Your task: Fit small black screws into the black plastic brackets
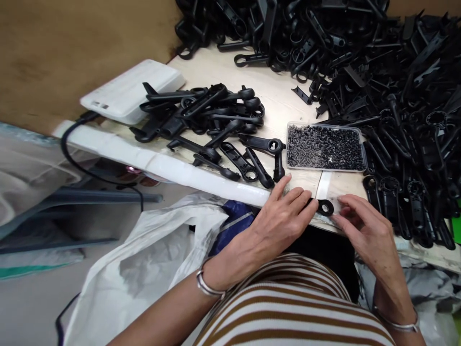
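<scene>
A black plastic arm with a ring end (pixel 326 207) lies at the table's front edge. My left hand (pixel 284 214) lies over its shaft, fingers closed on it and hiding most of it; only the ring sticks out to the right. Just right of the ring is my right hand (pixel 370 230), its thumb and forefinger curved and apart, with nothing visible between them. Behind both hands stands a clear shallow box (pixel 326 169) full of tiny black and grey pieces.
A loose pile of similar black arms (pixel 216 113) lies left of the box. Larger heaps of black parts (pixel 406 96) cover the back and right. At the left is a white power-bank-like box (pixel 133 91) with a black cable (pixel 63 144). White padding (pixel 162 166) wraps the front edge.
</scene>
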`<state>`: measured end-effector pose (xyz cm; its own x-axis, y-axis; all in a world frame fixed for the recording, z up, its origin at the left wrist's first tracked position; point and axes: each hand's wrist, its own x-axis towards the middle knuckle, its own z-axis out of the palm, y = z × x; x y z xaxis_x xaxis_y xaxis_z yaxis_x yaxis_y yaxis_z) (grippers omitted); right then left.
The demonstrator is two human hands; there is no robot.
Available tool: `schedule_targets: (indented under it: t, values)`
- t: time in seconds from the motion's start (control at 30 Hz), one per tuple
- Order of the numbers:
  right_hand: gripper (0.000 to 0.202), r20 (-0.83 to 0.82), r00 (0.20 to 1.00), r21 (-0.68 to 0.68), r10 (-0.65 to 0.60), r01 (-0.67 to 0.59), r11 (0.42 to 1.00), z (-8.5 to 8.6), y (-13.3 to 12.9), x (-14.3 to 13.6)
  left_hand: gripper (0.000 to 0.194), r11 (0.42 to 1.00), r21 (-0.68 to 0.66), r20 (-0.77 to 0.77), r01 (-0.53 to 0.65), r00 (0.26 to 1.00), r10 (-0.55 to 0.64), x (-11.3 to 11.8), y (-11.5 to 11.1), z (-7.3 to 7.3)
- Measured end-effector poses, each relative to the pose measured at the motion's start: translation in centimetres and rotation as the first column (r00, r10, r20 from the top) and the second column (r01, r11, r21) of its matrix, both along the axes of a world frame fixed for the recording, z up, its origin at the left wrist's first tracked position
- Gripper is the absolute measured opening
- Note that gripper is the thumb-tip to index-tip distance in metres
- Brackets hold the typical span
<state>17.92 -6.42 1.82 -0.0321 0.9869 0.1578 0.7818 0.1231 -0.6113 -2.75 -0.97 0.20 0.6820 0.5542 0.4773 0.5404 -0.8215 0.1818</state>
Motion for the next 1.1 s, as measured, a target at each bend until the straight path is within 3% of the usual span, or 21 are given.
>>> schedule_targets:
  t: [0.17,0.47,1.1]
  values:
    - [0.019,0.013,1.000,0.039,0.009,-0.009,0.999,0.2,0.2,-0.1,0.018,0.994,-0.105,0.194,0.010,0.981,0.011,0.9,0.2,-0.9]
    - [0.017,0.058,0.998,0.046,-0.023,0.020,0.999,0.2,0.0,0.5,0.023,0.974,-0.224,0.335,0.037,0.941,0.041,1.4,0.4,-1.5]
    - [0.013,0.070,0.997,0.012,0.041,-0.042,0.999,0.8,0.5,0.2,0.025,0.954,-0.291,0.481,0.073,0.873,0.080,1.2,0.6,-2.1]
